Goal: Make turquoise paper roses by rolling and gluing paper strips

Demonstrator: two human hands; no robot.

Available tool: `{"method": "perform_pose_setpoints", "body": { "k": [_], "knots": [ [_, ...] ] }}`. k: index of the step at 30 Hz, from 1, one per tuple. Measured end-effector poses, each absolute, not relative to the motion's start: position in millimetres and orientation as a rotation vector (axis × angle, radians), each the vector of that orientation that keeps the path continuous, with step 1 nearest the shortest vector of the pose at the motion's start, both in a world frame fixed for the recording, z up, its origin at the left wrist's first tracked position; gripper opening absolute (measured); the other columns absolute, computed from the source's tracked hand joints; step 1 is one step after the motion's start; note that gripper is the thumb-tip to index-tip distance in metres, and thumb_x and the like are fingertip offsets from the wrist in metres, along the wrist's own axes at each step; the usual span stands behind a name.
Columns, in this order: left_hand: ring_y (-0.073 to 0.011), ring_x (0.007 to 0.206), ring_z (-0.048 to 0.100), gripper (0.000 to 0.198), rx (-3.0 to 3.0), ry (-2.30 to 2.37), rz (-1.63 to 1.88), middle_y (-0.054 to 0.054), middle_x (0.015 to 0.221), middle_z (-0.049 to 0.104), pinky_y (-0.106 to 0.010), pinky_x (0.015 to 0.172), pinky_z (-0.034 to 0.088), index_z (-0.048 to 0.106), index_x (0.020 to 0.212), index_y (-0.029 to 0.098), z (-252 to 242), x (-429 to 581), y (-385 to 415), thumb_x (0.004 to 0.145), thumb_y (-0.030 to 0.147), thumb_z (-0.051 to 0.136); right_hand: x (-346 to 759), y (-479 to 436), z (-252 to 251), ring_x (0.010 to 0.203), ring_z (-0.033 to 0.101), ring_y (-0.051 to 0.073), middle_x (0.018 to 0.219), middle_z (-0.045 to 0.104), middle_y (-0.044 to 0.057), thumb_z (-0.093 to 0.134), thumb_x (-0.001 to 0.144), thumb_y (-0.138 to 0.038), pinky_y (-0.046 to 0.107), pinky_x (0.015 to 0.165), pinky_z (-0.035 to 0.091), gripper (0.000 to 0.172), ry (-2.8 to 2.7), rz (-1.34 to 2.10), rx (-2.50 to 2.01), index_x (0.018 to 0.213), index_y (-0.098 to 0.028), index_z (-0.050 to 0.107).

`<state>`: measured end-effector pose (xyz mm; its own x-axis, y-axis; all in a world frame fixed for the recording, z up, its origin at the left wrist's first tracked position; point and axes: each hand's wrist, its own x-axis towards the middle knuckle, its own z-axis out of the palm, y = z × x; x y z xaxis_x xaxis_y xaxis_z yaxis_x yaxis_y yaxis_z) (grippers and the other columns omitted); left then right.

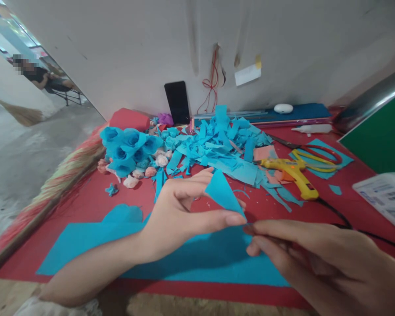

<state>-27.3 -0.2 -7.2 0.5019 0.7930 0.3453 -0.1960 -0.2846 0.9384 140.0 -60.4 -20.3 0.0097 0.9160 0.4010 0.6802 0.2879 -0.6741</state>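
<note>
My left hand [176,215] holds a cone-like folded piece of blue paper [222,193], its thumb pressed on the lower end. At that lower tip, my right hand [319,254] has its thumb and finger pinched together; the exact contact is hard to make out. Under both hands lies a large blue paper sheet [85,245] on the red table cover. A smaller rounded blue paper piece [125,213] lies at the sheet's far edge. Farther off to the left sits a bunch of blue paper flowers [128,147].
Blue paper scraps [217,140] are heaped at the back. On the right lie a yellow glue gun [292,169] with a black cord and scissors [316,153]. A phone [177,103] leans against the wall. A person [39,74] sits far left.
</note>
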Motion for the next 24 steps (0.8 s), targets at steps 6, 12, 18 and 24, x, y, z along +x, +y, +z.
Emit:
{"method": "perform_pose_setpoints", "body": {
  "k": [6,12,18,24],
  "knots": [
    [-0.0134,0.083,0.061,0.006,1.575,0.527,1.064,0.003,0.079,0.071,-0.027,0.086,0.044,0.072,0.076,0.023,-7.1,-28.0,0.3,0.07,0.02,0.072,144.6,-60.8,-15.2,0.042,0.06,0.017,0.047,0.06,-0.003,0.051,0.079,-0.041,0.019,0.032,0.047,0.022,-1.755,0.468,-1.409,0.068,-0.033,0.068],
    [-0.0157,0.079,0.061,0.011,1.6,0.591,1.098,0.002,0.078,0.07,-0.029,0.079,0.047,0.071,0.077,0.022,-9.2,-27.9,-0.1,0.066,0.023,0.074,146.1,-56.0,-13.3,0.043,0.057,0.002,0.057,0.062,-0.015,0.055,0.081,-0.02,0.0,0.046,0.043,0.012,-1.793,0.675,-1.228,0.077,-0.031,0.06],
    [-0.0166,0.076,0.061,0.008,1.678,0.634,1.118,-0.001,0.077,0.071,-0.033,0.082,0.046,0.069,0.073,0.018,-9.3,-29.2,-3.1,0.067,0.022,0.074,138.6,-52.9,-15.6,0.041,0.054,-0.001,0.049,0.057,-0.015,0.055,0.079,-0.021,-0.002,0.047,0.039,0.015,-1.737,0.701,-1.207,0.067,-0.028,0.06],
    [-0.0171,0.07,0.06,0.012,1.628,0.621,1.065,-0.002,0.062,0.067,-0.037,0.084,0.045,0.066,0.067,0.015,-4.7,-29.3,-5.5,0.072,0.025,0.069,140.6,-56.5,-18.9,0.047,0.056,0.0,0.056,0.061,-0.014,0.055,0.083,-0.019,0.001,0.05,0.042,0.015,-1.769,0.874,-1.204,0.079,-0.031,0.064]
  ]
}}
